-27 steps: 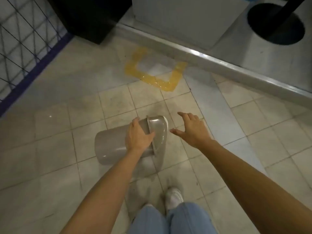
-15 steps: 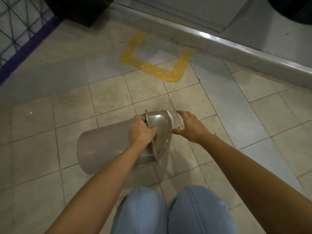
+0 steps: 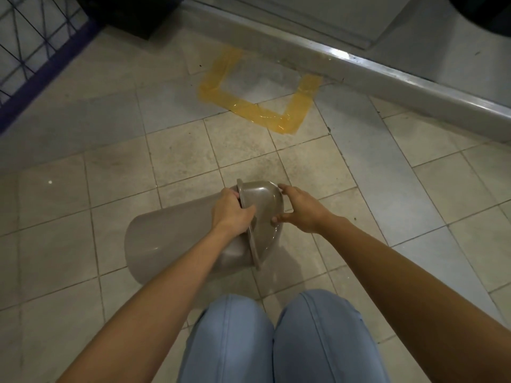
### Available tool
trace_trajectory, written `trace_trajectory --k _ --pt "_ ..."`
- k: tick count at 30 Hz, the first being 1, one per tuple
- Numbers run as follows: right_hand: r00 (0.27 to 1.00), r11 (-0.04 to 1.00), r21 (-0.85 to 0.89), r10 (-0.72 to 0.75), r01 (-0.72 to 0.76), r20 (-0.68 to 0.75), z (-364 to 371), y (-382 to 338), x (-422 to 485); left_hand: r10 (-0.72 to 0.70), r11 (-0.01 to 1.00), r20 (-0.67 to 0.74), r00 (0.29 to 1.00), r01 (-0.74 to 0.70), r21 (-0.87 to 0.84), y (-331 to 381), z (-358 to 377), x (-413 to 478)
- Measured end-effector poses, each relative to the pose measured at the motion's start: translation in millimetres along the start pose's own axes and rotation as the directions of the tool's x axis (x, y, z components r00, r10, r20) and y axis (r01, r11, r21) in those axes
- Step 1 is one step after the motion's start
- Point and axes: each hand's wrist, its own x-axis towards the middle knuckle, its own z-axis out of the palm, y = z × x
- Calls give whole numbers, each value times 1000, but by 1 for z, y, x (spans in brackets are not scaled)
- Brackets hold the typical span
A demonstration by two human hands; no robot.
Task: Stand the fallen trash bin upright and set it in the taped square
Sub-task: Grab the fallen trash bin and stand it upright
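A grey plastic trash bin (image 3: 171,239) lies on its side on the tiled floor, its base to the left and its domed lid end to the right. My left hand (image 3: 231,214) grips the bin at the lid rim from above. My right hand (image 3: 300,210) holds the domed lid from the right side, fingers curled onto it. The yellow taped square (image 3: 260,111) is on the floor beyond the bin, open toward the raised step, with nothing inside it.
A raised metal-edged step (image 3: 387,78) runs across the back right. A blue wire-mesh frame (image 3: 33,51) stands at the far left, and a black object (image 3: 132,15) sits at the back. My knees in blue jeans (image 3: 276,335) are just below the bin.
My right hand closed in from the right and now grips the lid. I have crouched lower, and my knees have come into view. The bin still lies on its side.
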Motion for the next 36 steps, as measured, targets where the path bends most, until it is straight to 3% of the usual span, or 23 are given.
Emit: trace_trajectory --k 6,12,19,21,24,36 --pt "987 972 236 25 13 -159 -12 -11 6 -37 981 -88 995 19 -191 14 -25 3" --pt "945 947 306 12 94 -328 -30 -30 14 -17 946 -180 984 -43 -321 38 -58 10" --pt "887 938 334 75 92 -455 -51 -35 20 -9 832 -140 990 -71 -550 52 -81 11" --pt "891 894 442 138 76 -433 -55 -35 18 -7 794 -115 993 -64 -604 52 -86 11" --pt "938 760 650 223 2 -264 -61 -35 14 -16 721 -78 997 -42 -692 48 -90 9" --pt "978 745 662 188 -80 -94 -70 -47 -8 -100 677 -15 995 57 -734 4 -88 13"
